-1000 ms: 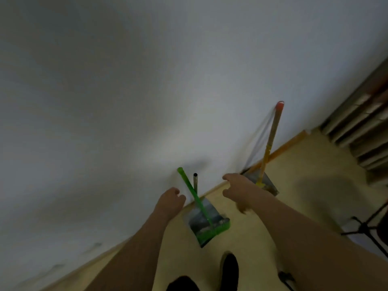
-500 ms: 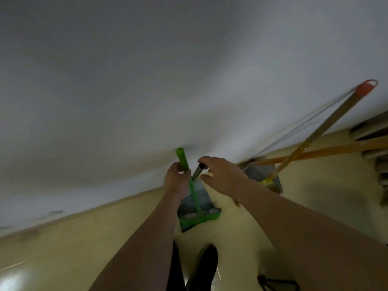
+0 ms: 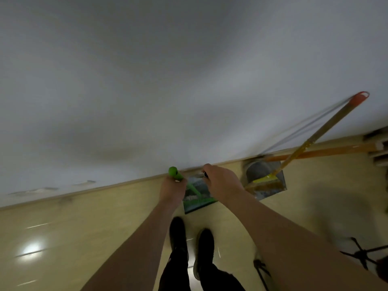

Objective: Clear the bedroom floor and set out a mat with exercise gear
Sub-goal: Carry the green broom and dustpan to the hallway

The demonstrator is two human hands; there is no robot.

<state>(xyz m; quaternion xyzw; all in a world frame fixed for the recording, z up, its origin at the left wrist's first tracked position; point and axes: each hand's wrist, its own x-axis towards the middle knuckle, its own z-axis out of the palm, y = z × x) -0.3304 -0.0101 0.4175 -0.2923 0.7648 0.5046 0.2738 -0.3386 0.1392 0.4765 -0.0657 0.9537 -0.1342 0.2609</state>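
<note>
A green broom (image 3: 176,173) stands against the white wall, its green head low at the floor beside a dark dustpan (image 3: 196,203). My left hand (image 3: 172,189) is closed around the green handle just below its top. The dustpan's dark metal handle (image 3: 205,175) rises next to it, and my right hand (image 3: 222,181) is wrapped around its top end, hiding most of it.
A second broom with a yellow-and-wood handle and red cap (image 3: 327,127) leans on the wall to the right over a grey dustpan (image 3: 264,177). An orange pole (image 3: 327,152) lies along the skirting. A black tripod (image 3: 361,253) stands at lower right. My shoes (image 3: 191,238) are on the glossy yellow floor.
Both hands reached forward from open air to the two handles and closed on them. The view has shifted so the wall fills more of the frame.
</note>
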